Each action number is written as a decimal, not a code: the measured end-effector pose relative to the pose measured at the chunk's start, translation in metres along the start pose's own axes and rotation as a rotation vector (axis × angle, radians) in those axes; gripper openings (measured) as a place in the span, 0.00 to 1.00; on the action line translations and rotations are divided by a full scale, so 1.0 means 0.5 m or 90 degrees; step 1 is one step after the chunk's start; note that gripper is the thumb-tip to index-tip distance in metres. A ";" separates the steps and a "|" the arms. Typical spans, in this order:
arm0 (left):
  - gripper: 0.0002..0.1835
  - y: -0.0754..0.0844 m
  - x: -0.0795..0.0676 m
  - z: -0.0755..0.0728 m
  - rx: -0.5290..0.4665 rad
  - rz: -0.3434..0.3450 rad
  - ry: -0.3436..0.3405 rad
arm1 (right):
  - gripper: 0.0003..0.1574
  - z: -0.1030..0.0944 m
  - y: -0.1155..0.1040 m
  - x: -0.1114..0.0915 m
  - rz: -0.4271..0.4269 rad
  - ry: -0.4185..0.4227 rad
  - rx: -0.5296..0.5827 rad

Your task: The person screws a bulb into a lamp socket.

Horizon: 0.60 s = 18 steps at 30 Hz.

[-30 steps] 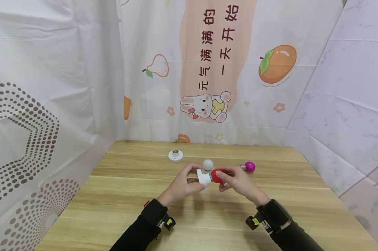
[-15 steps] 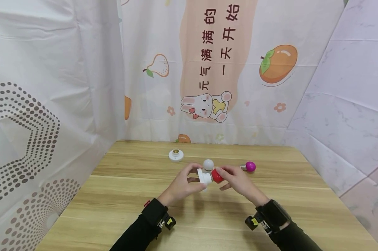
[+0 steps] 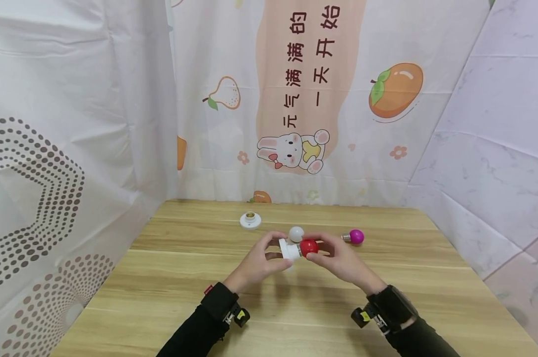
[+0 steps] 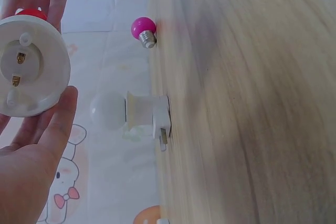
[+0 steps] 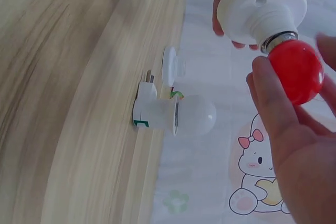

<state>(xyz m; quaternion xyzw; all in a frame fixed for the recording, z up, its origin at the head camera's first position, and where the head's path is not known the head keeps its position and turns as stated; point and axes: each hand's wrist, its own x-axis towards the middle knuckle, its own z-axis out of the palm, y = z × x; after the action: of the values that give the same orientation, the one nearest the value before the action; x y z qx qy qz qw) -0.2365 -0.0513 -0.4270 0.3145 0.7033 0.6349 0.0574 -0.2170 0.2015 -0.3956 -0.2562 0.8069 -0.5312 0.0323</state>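
Observation:
My left hand (image 3: 259, 262) grips a white round lamp holder (image 3: 290, 251) by the rim of its base, tilted so the socket faces right. The base's underside, with two brass contacts, shows in the left wrist view. A red light bulb (image 3: 309, 247) sits with its metal cap partly inside the socket; a strip of thread shows in the right wrist view. My right hand (image 3: 342, 258) has its thumb and fingers curled around the red glass, fingertips (image 5: 262, 69) along one side near the cap.
Behind the hands stands a white bulb (image 3: 296, 234) in a plug-in socket (image 5: 152, 108). Further back left lies another white lamp holder (image 3: 250, 220). A magenta bulb (image 3: 356, 237) lies to the right on the wooden table (image 3: 184, 287). Printed curtains (image 3: 224, 148) border the table.
My right hand has turned around the red bulb: its thumb has gone from the top to the lower side, with fingers now behind the glass. My left hand stays nearly still.

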 end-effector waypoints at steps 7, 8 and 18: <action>0.29 -0.001 -0.002 -0.001 -0.008 -0.004 0.003 | 0.30 -0.005 0.010 -0.003 -0.053 -0.022 -0.007; 0.28 -0.001 -0.002 -0.001 -0.008 -0.004 0.002 | 0.30 -0.006 0.010 -0.004 -0.053 -0.023 -0.004; 0.29 -0.002 -0.002 0.000 -0.008 -0.001 0.000 | 0.30 -0.006 0.008 -0.004 -0.041 -0.023 -0.003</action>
<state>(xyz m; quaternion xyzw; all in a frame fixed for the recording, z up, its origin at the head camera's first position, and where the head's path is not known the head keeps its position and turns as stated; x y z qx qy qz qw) -0.2362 -0.0520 -0.4282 0.3134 0.6995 0.6395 0.0600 -0.2178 0.2062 -0.3984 -0.2914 0.7988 -0.5255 0.0289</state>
